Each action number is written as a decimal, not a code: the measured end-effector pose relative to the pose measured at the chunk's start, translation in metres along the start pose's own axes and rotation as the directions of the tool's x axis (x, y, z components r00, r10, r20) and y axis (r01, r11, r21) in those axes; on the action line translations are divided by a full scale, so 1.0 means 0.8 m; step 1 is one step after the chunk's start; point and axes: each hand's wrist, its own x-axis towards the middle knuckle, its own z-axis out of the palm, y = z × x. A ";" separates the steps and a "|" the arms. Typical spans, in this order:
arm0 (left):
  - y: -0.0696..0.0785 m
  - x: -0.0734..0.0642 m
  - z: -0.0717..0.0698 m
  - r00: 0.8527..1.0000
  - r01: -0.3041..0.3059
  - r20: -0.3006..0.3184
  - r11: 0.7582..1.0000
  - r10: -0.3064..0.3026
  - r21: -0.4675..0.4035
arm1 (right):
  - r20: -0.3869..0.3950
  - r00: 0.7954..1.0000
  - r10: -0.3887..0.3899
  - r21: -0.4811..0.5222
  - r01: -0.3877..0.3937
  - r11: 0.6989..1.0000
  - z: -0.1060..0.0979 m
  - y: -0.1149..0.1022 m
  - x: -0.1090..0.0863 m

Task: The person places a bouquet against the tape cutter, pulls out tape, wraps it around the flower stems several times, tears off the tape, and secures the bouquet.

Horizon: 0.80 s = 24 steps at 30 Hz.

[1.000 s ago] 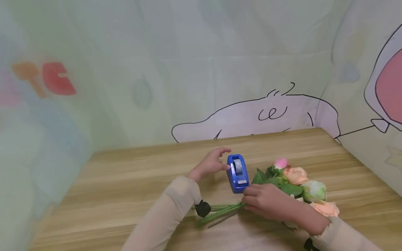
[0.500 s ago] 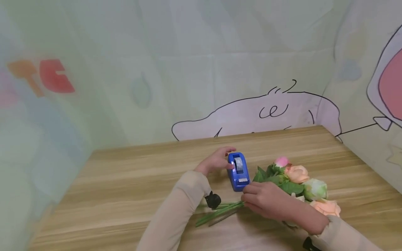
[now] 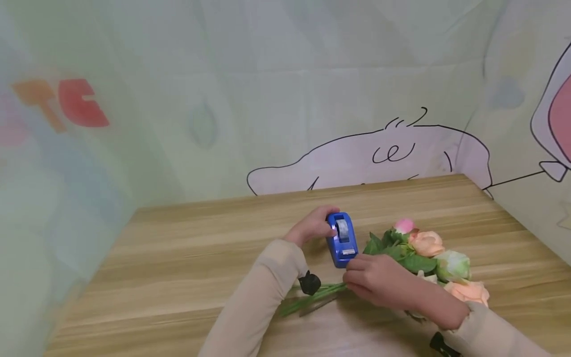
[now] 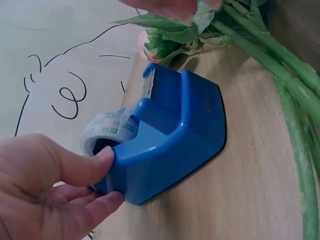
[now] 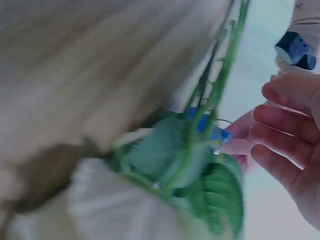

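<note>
A blue tape dispenser [image 3: 343, 248] with a clear roll [image 4: 107, 131] stands on the wooden table. My left hand [image 3: 314, 225] grips its rear end. In the left wrist view, the thumb presses beside the roll and the fingers lie against the base. My right hand [image 3: 379, 280] is over the flower stems [image 3: 312, 300], close to the dispenser's cutter end. In the right wrist view, its fingers [image 5: 280, 137] are loosely bent, with nothing visible between them, apart from the stems. Artificial flowers [image 3: 450, 265] in pink, peach and whitish green lie right of it, partly hidden by the hand.
The wooden tabletop [image 3: 200, 258] meets a printed backdrop [image 3: 267, 99] along its back and sides. Green leaves [image 3: 412, 260] of the bouquet spread just right of the dispenser. A black wrist device [image 3: 310, 283] on the left sleeve hangs over the stems.
My left hand has moved right, and its thumb and fingers have closed on the dispenser's rear end. The right hand stays almost in place; the head view has shifted slightly.
</note>
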 end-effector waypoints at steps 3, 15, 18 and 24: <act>0.004 0.001 0.002 1.000 -0.001 -0.008 1.000 0.001 0.012 | 0.023 0.998 0.050 0.032 -0.051 0.998 -0.012 0.000 0.007; 0.006 -0.002 0.004 1.000 0.016 -0.021 1.000 -0.015 0.009 | 0.329 0.669 0.667 0.352 -0.742 0.571 -0.036 0.046 0.055; 0.006 -0.002 0.005 1.000 0.011 -0.026 1.000 -0.011 0.004 | 0.388 0.551 0.739 0.354 -0.829 0.432 -0.031 0.057 0.061; 0.007 0.000 0.006 0.999 -0.010 -0.037 1.000 0.010 -0.003 | 0.479 0.362 0.800 0.362 -0.911 0.195 -0.017 0.070 0.062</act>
